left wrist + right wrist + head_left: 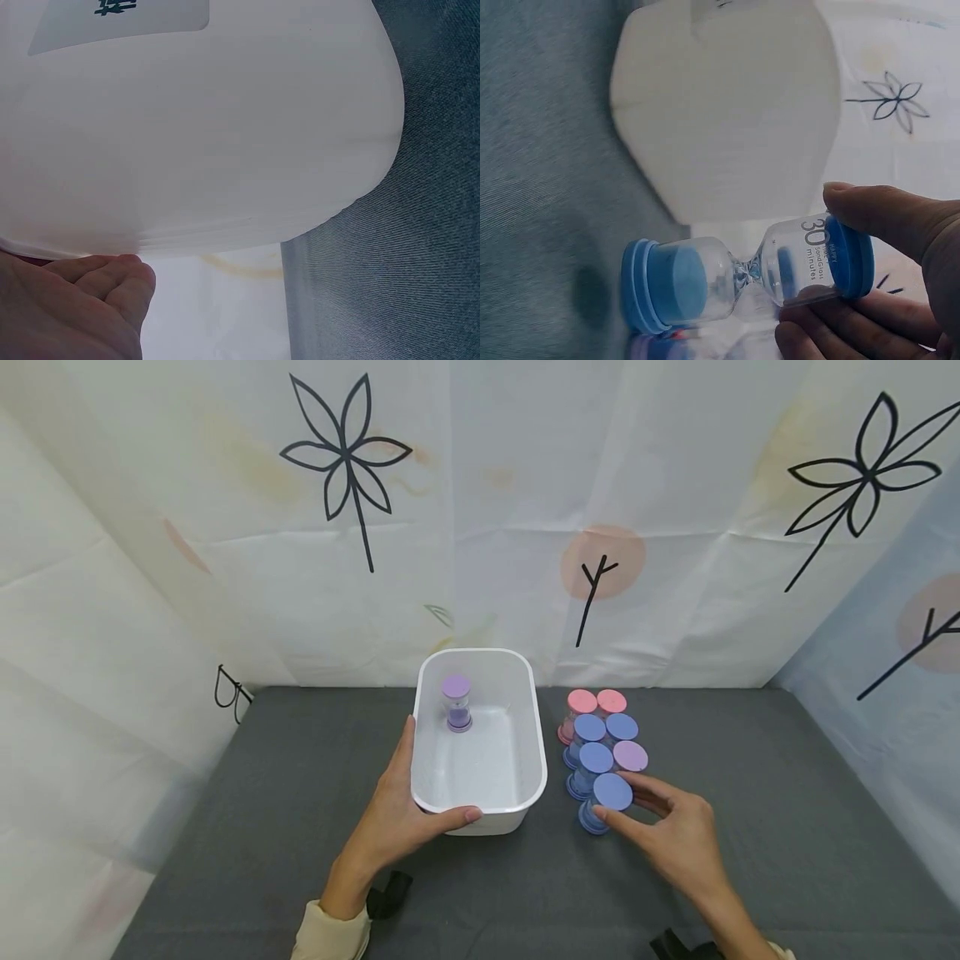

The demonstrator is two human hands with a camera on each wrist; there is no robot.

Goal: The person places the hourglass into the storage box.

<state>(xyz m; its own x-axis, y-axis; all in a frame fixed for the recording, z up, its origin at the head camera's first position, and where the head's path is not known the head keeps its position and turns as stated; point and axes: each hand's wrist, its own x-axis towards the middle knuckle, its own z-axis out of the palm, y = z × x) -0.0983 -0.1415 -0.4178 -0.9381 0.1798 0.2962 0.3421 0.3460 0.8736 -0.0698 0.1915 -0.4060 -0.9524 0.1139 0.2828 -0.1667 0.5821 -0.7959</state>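
My left hand (393, 814) grips the near left corner of a white plastic tub (480, 822), its thumb along the near rim and its fingers against the left wall. Inside the tub a purple-capped hourglass (457, 702) stands upright towards the far left. On the right, my right hand (675, 835) pinches the top cap of a blue hourglass (742, 277) between thumb and fingers. Its printing reads 30 minutes, and blue sand lies in the lower bulb. This hourglass is the nearest in a cluster, just in front of another blue hourglass (596, 760).
Beyond the held one stand more hourglasses: blue ones (589, 728), a purple one (631, 756) and two pink ones (581, 702) at the back. All are on a dark grey cloth (300, 777) right of the tub. A printed white curtain (495, 568) borders the table's far edge.
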